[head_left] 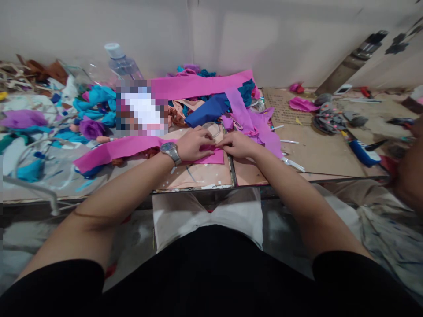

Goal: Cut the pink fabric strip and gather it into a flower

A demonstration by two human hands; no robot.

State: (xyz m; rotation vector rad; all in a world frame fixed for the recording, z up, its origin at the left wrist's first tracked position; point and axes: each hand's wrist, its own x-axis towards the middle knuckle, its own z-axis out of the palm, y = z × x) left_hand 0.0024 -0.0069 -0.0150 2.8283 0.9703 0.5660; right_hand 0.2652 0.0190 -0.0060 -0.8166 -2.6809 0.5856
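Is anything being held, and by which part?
Left hand is on the pink piece near its far edge; right hand is by its far right corner. Whether either grips it cannot be told.

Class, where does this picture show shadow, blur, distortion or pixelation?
Head view: soft shadow dims the wall; bottle and flask lean outward, probably wide-angle stretch; a pixelated patch hides part of the table; the person at the right edge looks blurred.

The person wore a plain black shirt (211, 273) with short sleeves (56, 281) and whitish trousers (175, 220). A silvery watch (169, 151) with a metal band (176, 156) circled the wrist (183, 151) of the left hand (196, 143).
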